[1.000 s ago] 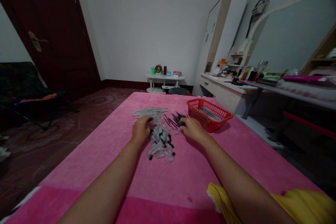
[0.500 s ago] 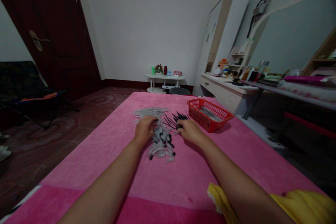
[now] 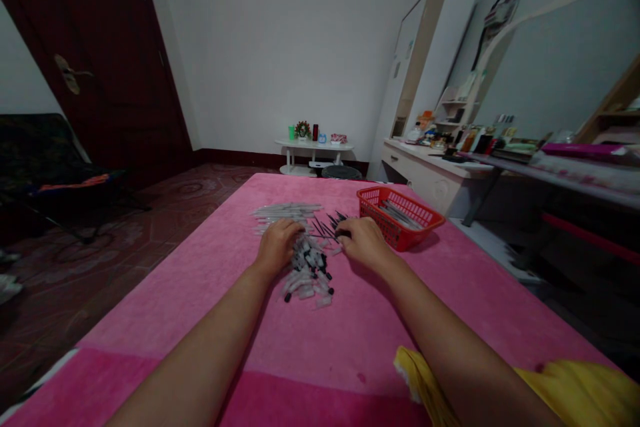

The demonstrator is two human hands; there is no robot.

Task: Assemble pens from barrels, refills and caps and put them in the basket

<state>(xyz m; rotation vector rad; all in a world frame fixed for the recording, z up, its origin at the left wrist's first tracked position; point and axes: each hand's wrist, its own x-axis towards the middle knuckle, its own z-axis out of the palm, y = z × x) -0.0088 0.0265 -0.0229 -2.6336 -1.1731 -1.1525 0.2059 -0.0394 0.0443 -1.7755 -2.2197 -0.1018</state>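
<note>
My left hand (image 3: pixel 277 247) rests knuckles-up on the pink cloth (image 3: pixel 210 293), fingers curled over the near end of a row of clear pen tubes (image 3: pixel 285 211). My right hand (image 3: pixel 363 242) lies beside it, fingers curled down onto a bunch of thin black refills (image 3: pixel 327 223). Between the two hands sits a loose heap of small clear and black caps (image 3: pixel 307 273). What either hand holds is hidden under the fingers.
A red plastic basket (image 3: pixel 400 217) with several finished pens stands just right of my right hand. A yellow cloth (image 3: pixel 575 390) lies at the near right corner. Beyond the table are a small white side table (image 3: pixel 313 147), a dresser (image 3: pixel 430 170) and a dark door (image 3: pixel 95 60).
Both hands have edged a little closer together over the cap heap. The right hand has slid left onto the black refills.
</note>
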